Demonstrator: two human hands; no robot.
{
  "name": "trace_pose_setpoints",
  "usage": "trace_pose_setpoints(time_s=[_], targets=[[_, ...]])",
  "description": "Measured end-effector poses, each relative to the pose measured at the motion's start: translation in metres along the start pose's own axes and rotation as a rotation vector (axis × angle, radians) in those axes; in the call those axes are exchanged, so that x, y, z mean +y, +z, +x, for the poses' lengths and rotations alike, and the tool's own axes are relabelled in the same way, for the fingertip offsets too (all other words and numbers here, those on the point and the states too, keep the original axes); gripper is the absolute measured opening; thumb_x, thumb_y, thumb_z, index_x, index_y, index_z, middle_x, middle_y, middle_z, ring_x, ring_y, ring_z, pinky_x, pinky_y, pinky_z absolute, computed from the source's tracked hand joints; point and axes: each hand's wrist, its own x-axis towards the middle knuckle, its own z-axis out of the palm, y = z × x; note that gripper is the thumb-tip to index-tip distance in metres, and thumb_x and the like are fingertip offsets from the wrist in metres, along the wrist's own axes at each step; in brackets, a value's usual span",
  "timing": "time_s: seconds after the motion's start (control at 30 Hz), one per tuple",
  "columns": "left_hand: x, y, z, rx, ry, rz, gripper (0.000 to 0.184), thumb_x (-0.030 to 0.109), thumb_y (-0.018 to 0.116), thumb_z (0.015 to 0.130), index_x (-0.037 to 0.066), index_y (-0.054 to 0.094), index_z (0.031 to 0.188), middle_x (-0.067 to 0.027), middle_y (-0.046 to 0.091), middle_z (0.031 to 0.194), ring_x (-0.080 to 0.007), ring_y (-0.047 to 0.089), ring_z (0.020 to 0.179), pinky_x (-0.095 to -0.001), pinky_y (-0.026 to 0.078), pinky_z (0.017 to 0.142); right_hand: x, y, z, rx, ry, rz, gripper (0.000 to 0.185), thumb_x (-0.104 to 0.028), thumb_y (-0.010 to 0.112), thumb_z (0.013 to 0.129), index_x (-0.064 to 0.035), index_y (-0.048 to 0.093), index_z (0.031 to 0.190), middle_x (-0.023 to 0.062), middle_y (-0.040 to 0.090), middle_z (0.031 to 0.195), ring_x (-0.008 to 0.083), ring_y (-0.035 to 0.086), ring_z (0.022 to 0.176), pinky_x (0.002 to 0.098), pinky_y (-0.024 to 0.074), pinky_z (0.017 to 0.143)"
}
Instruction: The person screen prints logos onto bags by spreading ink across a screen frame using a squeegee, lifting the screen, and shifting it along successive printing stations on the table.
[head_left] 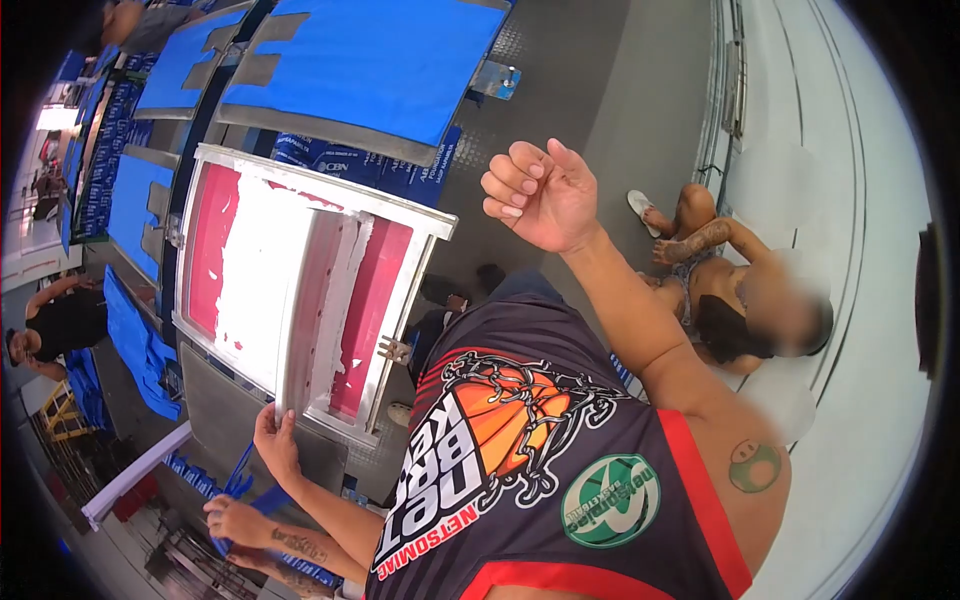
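A screen-printing frame (388, 325) with a pale metal border, magenta mesh and a wide white coating stands in front of me over a dark board. Across it lies a long white, ink-smeared squeegee (300, 310). My left hand (280, 445) grips the near end of this squeegee between thumb and fingers. Apart from the frame, my right hand (548, 200) is raised over the floor, its fingers curled toward the palm and the thumb sticking out. Nothing shows in it.
Blue shirts (370, 70) lie stretched on boards around the frame. Close to my left arm, another person's tattooed forearm (300, 545) reaches in beside blue cloth. One person (720, 290) sits low by the pale wall; another (65, 320) stands farther off.
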Motion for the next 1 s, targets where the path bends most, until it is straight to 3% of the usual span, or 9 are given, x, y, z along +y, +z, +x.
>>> trace_pose_setpoints(time_s=[0.13, 0.27, 0.33, 0.4, 0.53, 0.67, 0.77, 0.9, 1.0], targets=[[-0.004, -0.001, 0.003, 0.027, -0.007, -0.019, 0.032, -0.002, 0.070, 0.081, -0.006, 0.059, 0.110, -0.0049, 0.064, 0.094, -0.0112, 0.059, 0.085, -0.0232, 0.047, 0.077, 0.008, 0.005, 0.009, -0.033, 0.036, 0.040, 0.033, -0.036, 0.049, 0.096, -0.0131, 0.043, 0.072, -0.0018, 0.040, 0.071, 0.0120, 0.039, 0.068, 0.0268, 0.0378, 0.063], [-0.005, -0.012, 0.000, 0.005, 0.012, 0.053, 0.036, -0.001, 0.073, 0.076, -0.004, 0.061, 0.110, -0.0065, 0.064, 0.095, -0.0139, 0.060, 0.087, -0.0259, 0.048, 0.078, 0.030, 0.020, 0.031, 0.059, 0.202, -0.268, 0.019, -0.019, 0.059, 0.094, -0.0036, 0.053, 0.084, 0.0029, 0.050, 0.080, 0.0157, 0.050, 0.075, 0.0293, 0.0435, 0.070], [-0.017, -0.015, 0.001, 0.092, 0.114, 0.236, 0.045, 0.003, 0.077, 0.068, -0.003, 0.062, 0.110, -0.0104, 0.067, 0.099, -0.0168, 0.062, 0.092, -0.0289, 0.049, 0.082, 0.061, 0.040, 0.055, 0.034, 0.107, -1.282, 0.032, -0.022, 0.071, 0.084, -0.0030, 0.057, 0.106, 0.0074, 0.058, 0.099, 0.0232, 0.055, 0.093, 0.0334, 0.0454, 0.083], [-0.003, -0.012, -0.005, 0.153, 0.151, 0.332, 0.047, 0.007, 0.079, 0.067, 0.000, 0.063, 0.111, -0.0144, 0.067, 0.104, -0.0231, 0.064, 0.095, -0.0323, 0.050, 0.086, 0.084, 0.082, 0.088, -0.320, -0.047, -1.948, 0.060, -0.020, 0.080, 0.071, -0.0074, 0.053, 0.123, 0.0099, 0.055, 0.119, 0.0294, 0.051, 0.111, 0.0378, 0.0414, 0.095], [0.019, -0.005, -0.010, 0.215, 0.229, 0.460, 0.041, 0.012, 0.079, 0.066, 0.004, 0.066, 0.103, -0.0163, 0.066, 0.097, -0.0334, 0.063, 0.088, -0.0407, 0.050, 0.081, 0.133, 0.071, 0.147, -0.883, -0.124, -2.428, 0.073, -0.011, 0.082, 0.055, -0.0108, 0.053, 0.122, 0.0094, 0.054, 0.118, 0.0306, 0.048, 0.116, 0.0428, 0.0398, 0.096], [0.030, 0.002, -0.018, 0.196, 0.296, 0.688, 0.022, 0.009, 0.075, 0.065, 0.005, 0.062, 0.083, -0.0143, 0.065, 0.084, -0.0370, 0.061, 0.079, -0.0481, 0.048, 0.072, 0.148, 0.060, 0.175, -1.075, 0.274, -2.680, 0.039, -0.010, 0.074, 0.066, -0.0099, 0.062, 0.103, 0.0091, 0.065, 0.092, 0.0291, 0.063, 0.094, 0.0435, 0.0482, 0.081], [0.031, -0.008, -0.010, 0.077, 0.181, 0.667, 0.022, 0.013, 0.075, 0.068, 0.006, 0.063, 0.087, -0.0161, 0.065, 0.081, -0.0378, 0.061, 0.082, -0.0489, 0.047, 0.072, 0.146, 0.043, 0.180, -1.028, 0.284, -2.541, 0.023, -0.012, 0.070, 0.071, -0.0096, 0.065, 0.093, 0.0116, 0.066, 0.079, 0.0324, 0.066, 0.081, 0.0462, 0.0504, 0.069], [0.056, -0.046, 0.035, -0.029, 0.131, 0.644, 0.018, 0.014, 0.071, 0.072, 0.010, 0.066, 0.089, -0.0167, 0.066, 0.080, -0.0371, 0.064, 0.081, -0.0474, 0.050, 0.071, 0.162, 0.059, 0.227, -0.992, 0.690, -2.488, 0.025, -0.016, 0.073, 0.071, -0.0138, 0.067, 0.095, 0.0137, 0.068, 0.080, 0.0344, 0.066, 0.078, 0.0474, 0.0513, 0.071], [0.054, -0.073, 0.085, 0.049, 0.098, 0.624, 0.019, 0.014, 0.069, 0.076, 0.012, 0.068, 0.095, -0.0177, 0.067, 0.085, -0.0347, 0.066, 0.087, -0.0456, 0.052, 0.077, 0.186, 0.058, 0.264, -0.855, 0.502, -2.478, 0.024, -0.015, 0.075, 0.069, -0.0125, 0.069, 0.092, 0.0135, 0.068, 0.090, 0.0336, 0.065, 0.083, 0.0441, 0.0515, 0.073]])
